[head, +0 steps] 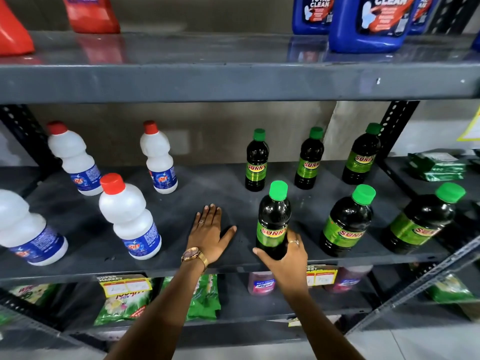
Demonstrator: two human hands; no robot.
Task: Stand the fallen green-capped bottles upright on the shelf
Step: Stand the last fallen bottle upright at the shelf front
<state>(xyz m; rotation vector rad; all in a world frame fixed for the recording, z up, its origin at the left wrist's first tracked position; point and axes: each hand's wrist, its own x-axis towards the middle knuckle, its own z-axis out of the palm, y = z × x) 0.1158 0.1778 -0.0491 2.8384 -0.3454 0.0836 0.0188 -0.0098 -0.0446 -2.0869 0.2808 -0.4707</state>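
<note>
Two bare forearms reach up to the dark grey metal shelf. Her right hand has its grip wrapped round the lower body of a dark plastic bottle with a green cap and green label, which stands upright above the fingers at the shelf's front edge. Left of that grip, the left hand lies flat and open on the shelf, holding nothing. Five more green-capped bottles stand upright behind and to the right of the grip.

"SUNNY" on green-capped bottles; "CLEAN" on blue jug.
</note>
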